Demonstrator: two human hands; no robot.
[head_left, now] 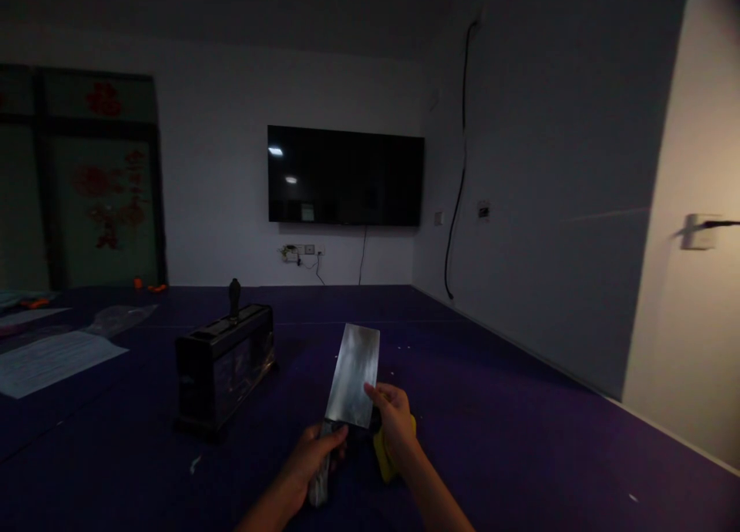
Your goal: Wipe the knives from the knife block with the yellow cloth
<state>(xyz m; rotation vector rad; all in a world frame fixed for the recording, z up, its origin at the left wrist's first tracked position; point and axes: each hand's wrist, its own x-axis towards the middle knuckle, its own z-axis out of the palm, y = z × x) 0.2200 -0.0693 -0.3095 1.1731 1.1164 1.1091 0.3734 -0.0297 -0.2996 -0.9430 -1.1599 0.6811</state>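
**Both hands on a cleaver (354,374)**

I see it near, right of a black stand (228,374): left hand (305,461) wrapping the handle (320,482), right hand (396,424) pinching the blade (350,393). Steadying it seems the step; regripping calls for care.

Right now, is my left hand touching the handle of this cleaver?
Touching. The head view shows your left hand wrapped around the cleaver's handle, with the thumb lying across it near the blade.
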